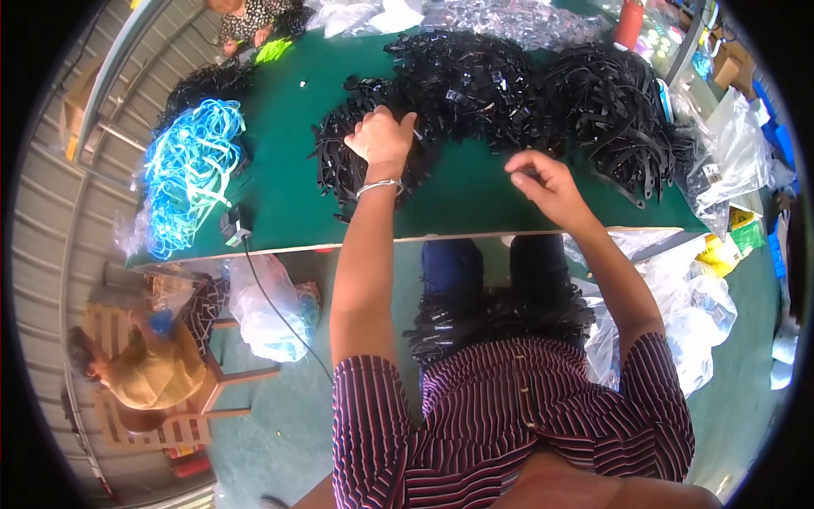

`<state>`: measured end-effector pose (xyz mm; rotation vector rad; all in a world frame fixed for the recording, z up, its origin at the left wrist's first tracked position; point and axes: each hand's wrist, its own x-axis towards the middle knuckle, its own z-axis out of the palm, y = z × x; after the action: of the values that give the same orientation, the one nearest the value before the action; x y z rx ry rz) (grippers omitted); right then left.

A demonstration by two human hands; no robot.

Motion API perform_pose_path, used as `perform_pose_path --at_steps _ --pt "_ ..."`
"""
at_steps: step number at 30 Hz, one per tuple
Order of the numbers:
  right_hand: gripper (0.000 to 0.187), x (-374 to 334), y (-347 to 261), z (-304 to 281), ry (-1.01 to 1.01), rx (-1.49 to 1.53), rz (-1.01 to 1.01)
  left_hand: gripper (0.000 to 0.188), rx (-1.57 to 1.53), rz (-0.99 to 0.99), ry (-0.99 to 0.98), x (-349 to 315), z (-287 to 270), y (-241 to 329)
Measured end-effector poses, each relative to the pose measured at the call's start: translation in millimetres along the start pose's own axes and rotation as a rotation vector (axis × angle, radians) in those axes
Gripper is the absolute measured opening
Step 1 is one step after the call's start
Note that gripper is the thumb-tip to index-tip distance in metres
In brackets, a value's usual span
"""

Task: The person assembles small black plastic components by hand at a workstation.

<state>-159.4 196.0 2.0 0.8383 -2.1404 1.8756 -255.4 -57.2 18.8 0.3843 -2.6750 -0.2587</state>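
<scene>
Black straps, left hand over them

Table: green. Straps: black. Cord bundle: bright blue, pale aqua. Shirt: dark, red-and-white stripes. Trousers: blue. Bracelet: silver.

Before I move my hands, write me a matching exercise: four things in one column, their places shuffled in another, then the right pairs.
Things
1. Left hand, a silvery bracelet at its wrist
2. Right hand with bent fingers
3. Tangled heap of thin, light-blue straps
4. Red, cylinder-shaped object

Places
A. Near the far right corner of the flat green tabletop
B. At the tabletop's left end
C. Over a tangled pile of black straps
D. Over a bare patch of the tabletop

Right pairs: 1-C, 2-D, 3-B, 4-A
</scene>
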Motion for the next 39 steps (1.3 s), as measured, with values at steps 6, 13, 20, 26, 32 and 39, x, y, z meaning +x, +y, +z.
perform_pose_path --at_steps 6,13,20,26,32,39 --pt "0.01 -2.9 -3.5 3.2 -0.093 0.114 0.267 0.039 0.04 0.017 0.082 -3.5 5.6 21.8" --pt "0.01 -2.1 -4.5 13.1 -0.116 0.15 0.308 0.019 0.151 0.146 -0.066 12.7 10.1 17.5" --pt "0.012 0.6 -3.4 19.7 -0.125 0.125 0.331 0.012 0.022 0.298 0.074 16.4 16.6 6.0" --pt "0.02 5.3 6.1 20.3 -0.091 0.485 0.474 0.01 -1.267 0.198 -0.058 -7.9 -0.9 -8.6" --pt "0.028 14.7 24.4 34.0 -0.04 0.836 0.775 0.012 -1.793 0.232 -0.304 -84.0 -21.7 4.9" --pt "0.03 7.6 47.7 35.2 0.033 1.093 0.7 0.015 -1.47 0.598 -0.383 -165.2 -11.2 30.0"
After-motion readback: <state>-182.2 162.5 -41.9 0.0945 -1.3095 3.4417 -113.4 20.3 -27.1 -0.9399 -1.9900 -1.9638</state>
